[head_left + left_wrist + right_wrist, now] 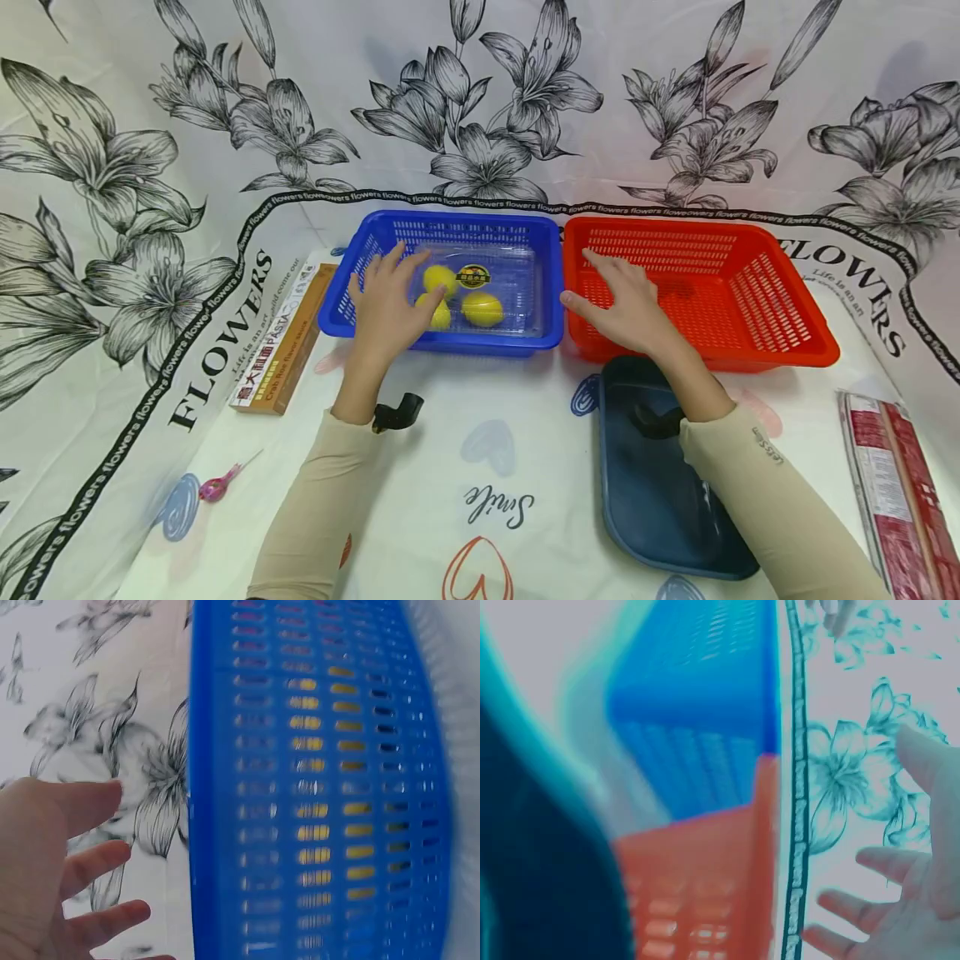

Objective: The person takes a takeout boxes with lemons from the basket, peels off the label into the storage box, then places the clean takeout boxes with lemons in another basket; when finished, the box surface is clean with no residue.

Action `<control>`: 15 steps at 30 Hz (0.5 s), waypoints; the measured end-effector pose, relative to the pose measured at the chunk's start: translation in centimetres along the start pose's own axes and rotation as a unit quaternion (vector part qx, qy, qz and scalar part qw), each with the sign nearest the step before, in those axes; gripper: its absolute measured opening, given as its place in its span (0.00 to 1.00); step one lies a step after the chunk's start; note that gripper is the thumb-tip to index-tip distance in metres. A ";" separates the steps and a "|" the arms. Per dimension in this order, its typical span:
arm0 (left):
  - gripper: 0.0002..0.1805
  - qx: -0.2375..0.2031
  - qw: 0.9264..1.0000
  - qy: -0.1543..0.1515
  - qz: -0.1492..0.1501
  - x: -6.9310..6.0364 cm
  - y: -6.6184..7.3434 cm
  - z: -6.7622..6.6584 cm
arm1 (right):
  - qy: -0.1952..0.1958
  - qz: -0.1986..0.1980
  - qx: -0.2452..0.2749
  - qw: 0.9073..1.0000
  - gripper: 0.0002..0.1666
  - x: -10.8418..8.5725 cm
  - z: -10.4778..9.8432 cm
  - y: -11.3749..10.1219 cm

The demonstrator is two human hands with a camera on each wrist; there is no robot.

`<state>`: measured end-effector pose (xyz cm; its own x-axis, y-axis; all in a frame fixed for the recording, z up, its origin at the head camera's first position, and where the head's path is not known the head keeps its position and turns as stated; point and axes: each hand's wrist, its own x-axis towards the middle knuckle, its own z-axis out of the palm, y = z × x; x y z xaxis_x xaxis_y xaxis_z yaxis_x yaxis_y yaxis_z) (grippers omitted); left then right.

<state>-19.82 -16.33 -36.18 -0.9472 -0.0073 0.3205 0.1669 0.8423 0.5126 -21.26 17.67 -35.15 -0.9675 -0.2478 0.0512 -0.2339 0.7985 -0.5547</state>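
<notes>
The left hand (390, 300) is above the left part of the blue basket (495, 342), its fingers spread wide. Inside this basket lies a clear package (517, 287) with 3 yellow fruits (482, 309), near the thumb, which partly hides 1 fruit. The right hand (626, 304), fingers also wide, is above the red basket (795, 354).

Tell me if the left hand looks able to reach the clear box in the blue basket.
Probably yes: the left hand is open above the blue basket, whose uncovered top seems to leave the clear box free.
</notes>
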 end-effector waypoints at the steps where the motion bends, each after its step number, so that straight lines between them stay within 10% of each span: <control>1: 0.30 -0.011 1.000 0.018 -0.002 -0.1 -0.3 -0.2 | -0.011 -0.003 0.014 1.000 0.53 0.3 0.1 -0.3; 7: 0.22 -0.085 0.990 0.108 -0.027 -0.9 -2.9 -1.7 | -0.048 -0.029 0.057 0.997 0.45 2.2 0.6 -2.2; 15: 0.21 -0.146 0.974 0.137 -0.106 -2.5 -7.0 -3.0 | -0.061 -0.039 -0.002 0.997 0.41 4.1 1.7 -4.5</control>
<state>-17.81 -23.86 -38.18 -0.8674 -0.3416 0.3619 0.0833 0.6173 0.7823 -24.05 12.19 -33.84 -0.9276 -0.3735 -0.0080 -0.3078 0.7762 -0.5503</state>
